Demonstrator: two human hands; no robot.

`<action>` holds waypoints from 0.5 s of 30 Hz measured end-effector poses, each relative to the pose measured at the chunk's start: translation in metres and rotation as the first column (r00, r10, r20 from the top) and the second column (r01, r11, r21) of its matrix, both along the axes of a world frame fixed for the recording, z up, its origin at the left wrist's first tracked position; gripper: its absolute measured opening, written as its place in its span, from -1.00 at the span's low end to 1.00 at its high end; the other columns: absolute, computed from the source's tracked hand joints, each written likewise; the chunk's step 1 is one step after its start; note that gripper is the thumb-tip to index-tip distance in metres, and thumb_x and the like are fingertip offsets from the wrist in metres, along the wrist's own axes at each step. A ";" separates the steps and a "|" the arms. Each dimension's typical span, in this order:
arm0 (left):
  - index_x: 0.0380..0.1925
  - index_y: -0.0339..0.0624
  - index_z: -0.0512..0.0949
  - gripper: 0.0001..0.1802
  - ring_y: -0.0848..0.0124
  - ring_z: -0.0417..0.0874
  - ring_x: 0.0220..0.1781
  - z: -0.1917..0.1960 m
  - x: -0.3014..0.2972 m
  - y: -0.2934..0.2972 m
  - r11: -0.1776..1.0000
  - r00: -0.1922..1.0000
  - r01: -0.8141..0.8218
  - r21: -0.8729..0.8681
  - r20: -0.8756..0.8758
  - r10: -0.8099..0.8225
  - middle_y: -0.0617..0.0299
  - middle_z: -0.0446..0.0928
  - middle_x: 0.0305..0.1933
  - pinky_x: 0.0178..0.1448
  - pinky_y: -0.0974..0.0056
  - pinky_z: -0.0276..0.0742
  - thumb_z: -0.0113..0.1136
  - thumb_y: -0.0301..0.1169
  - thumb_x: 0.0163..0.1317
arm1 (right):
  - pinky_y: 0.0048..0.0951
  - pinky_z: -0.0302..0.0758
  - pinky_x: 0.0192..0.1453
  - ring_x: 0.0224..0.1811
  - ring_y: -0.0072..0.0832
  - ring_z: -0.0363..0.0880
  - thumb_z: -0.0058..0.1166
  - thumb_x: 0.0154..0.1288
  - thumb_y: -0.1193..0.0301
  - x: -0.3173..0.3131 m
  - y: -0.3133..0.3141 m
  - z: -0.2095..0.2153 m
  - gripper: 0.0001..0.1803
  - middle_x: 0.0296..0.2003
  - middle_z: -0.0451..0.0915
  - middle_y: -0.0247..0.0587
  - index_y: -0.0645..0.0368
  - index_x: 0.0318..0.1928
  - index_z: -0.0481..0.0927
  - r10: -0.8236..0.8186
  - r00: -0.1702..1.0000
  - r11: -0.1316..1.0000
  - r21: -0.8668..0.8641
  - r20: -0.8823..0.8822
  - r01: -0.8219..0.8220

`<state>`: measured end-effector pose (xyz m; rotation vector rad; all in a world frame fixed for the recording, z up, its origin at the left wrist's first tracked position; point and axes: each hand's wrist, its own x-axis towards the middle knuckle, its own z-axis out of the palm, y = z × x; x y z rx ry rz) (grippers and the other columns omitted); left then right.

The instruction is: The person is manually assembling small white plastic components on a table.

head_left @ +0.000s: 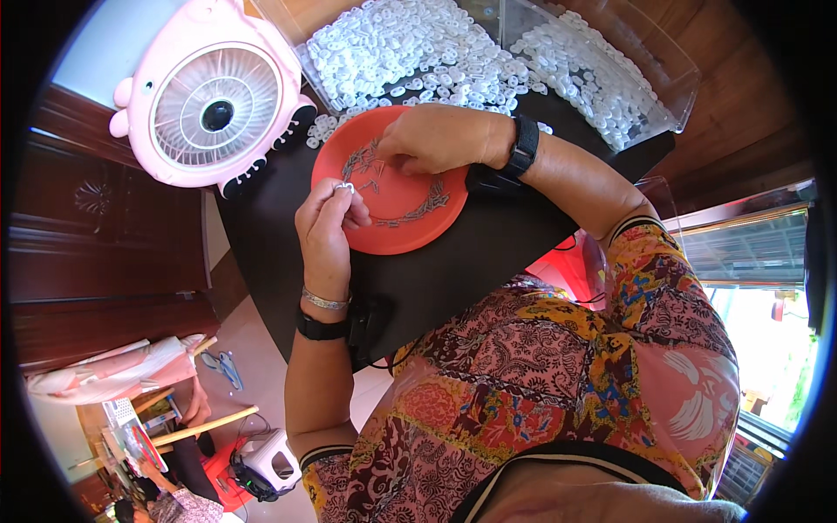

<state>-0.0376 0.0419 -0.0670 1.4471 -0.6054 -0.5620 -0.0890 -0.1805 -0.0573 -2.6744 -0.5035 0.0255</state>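
Note:
Between the thumb and forefinger of my left hand [324,220] a small white plastic piece [346,186] is pinched, at the left rim of a round orange-red dish [403,193]. My right hand [440,139] reaches over the dish's far side with curled fingers pointing down near the metal bits. Whatever its fingertips hold is hidden. Many thin grey metal pins or screws [429,205], too small to tell which, lie scattered inside the dish. Both wrists wear black bands.
Heaps of white oval plastic pieces [384,48] cover the far part of the black table [453,261]. More fill a transparent bin [602,87] at the far right. A pink animal-shaped fan [218,96] stands at the left. Another person [179,501] sits at lower left.

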 end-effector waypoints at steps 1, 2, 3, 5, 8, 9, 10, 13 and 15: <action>-0.52 -0.27 0.47 -0.77 0.50 0.47 -0.53 0.000 0.000 0.000 1.000 1.000 0.004 0.002 0.003 -0.004 0.25 0.47 -0.55 -0.38 0.44 0.32 -0.06 -0.40 0.28 | -0.15 0.49 -0.12 -0.20 -0.06 0.58 0.14 0.04 0.44 0.001 -0.001 -0.002 -0.76 -0.31 0.60 -0.04 0.25 -0.23 0.56 0.021 1.000 1.000 -0.022 -0.002 -0.021; -0.52 -0.27 0.47 -0.77 0.50 0.47 -0.53 0.000 0.000 -0.001 1.000 1.000 0.006 0.003 0.001 -0.006 0.25 0.47 -0.55 -0.38 0.44 0.32 -0.06 -0.40 0.28 | -0.15 0.49 -0.12 -0.20 -0.06 0.58 0.14 0.04 0.44 0.001 -0.003 -0.003 -0.76 -0.31 0.60 -0.04 0.25 -0.23 0.56 0.019 1.000 1.000 -0.021 -0.004 -0.019; -0.51 -0.27 0.47 -0.77 0.50 0.47 -0.53 0.000 0.000 -0.001 1.000 1.000 0.008 0.001 0.002 -0.008 0.25 0.47 -0.55 -0.38 0.44 0.32 -0.06 -0.40 0.28 | -0.16 0.49 -0.12 -0.21 -0.06 0.58 0.14 0.05 0.43 0.000 -0.003 -0.003 -0.75 -0.31 0.60 -0.03 0.25 -0.23 0.56 0.010 1.000 0.999 -0.042 -0.016 -0.011; -0.51 -0.27 0.47 -0.77 0.50 0.48 -0.53 0.000 0.001 0.000 1.000 1.000 0.003 0.002 0.004 -0.003 0.25 0.47 -0.55 -0.38 0.44 0.32 -0.06 -0.40 0.28 | -0.16 0.49 -0.13 -0.21 -0.06 0.58 0.13 0.05 0.42 0.002 -0.003 -0.003 -0.74 -0.31 0.60 -0.02 0.25 -0.22 0.56 0.007 1.000 0.998 -0.060 -0.027 -0.009; -0.50 -0.27 0.48 -0.77 0.51 0.48 -0.53 0.000 0.000 0.001 1.000 1.000 -0.009 0.004 -0.001 0.009 0.25 0.48 -0.55 -0.38 0.44 0.31 -0.06 -0.40 0.28 | -0.16 0.49 -0.13 -0.22 -0.06 0.58 0.12 0.06 0.42 0.000 -0.003 0.001 -0.76 -0.33 0.60 -0.04 0.24 -0.23 0.57 -0.004 0.999 0.998 -0.057 -0.051 0.001; -0.50 -0.26 0.48 -0.77 0.50 0.48 -0.53 0.001 0.000 0.001 1.000 1.000 -0.015 0.006 -0.001 0.015 0.25 0.48 -0.55 -0.37 0.44 0.32 -0.06 -0.40 0.27 | -0.16 0.49 -0.14 -0.23 -0.07 0.58 0.10 0.06 0.42 -0.002 -0.003 0.005 -0.79 -0.35 0.60 -0.06 0.22 -0.26 0.59 -0.015 1.000 0.998 -0.054 -0.017 0.014; -0.50 -0.26 0.48 -0.78 0.50 0.48 -0.53 0.002 0.000 0.000 1.000 1.000 -0.023 0.008 -0.001 0.023 0.25 0.48 -0.55 -0.37 0.44 0.32 -0.06 -0.40 0.27 | -0.16 0.49 -0.15 -0.24 -0.07 0.58 0.09 0.06 0.42 -0.003 -0.004 0.008 -0.81 -0.37 0.60 -0.07 0.21 -0.29 0.60 -0.024 1.000 0.998 -0.052 0.017 0.025; -0.50 -0.26 0.48 -0.78 0.50 0.48 -0.52 0.001 0.000 0.001 1.000 1.000 -0.018 0.002 -0.003 0.018 0.25 0.48 -0.55 -0.37 0.43 0.32 -0.05 -0.40 0.27 | -0.16 0.49 -0.17 -0.27 -0.08 0.58 0.08 0.04 0.42 -0.008 -0.011 0.017 -0.85 -0.40 0.60 -0.09 0.18 -0.35 0.62 -0.038 0.999 0.997 -0.068 0.032 0.040; -0.50 -0.27 0.48 -0.78 0.50 0.48 -0.52 0.000 0.000 0.001 1.000 1.000 -0.018 0.006 -0.003 0.018 0.25 0.48 -0.55 -0.37 0.43 0.32 -0.05 -0.40 0.27 | -0.16 0.49 -0.19 -0.28 -0.09 0.58 0.08 0.03 0.40 -0.010 -0.014 0.021 -0.85 -0.41 0.60 -0.09 0.18 -0.38 0.62 -0.049 0.997 0.991 -0.119 0.055 0.056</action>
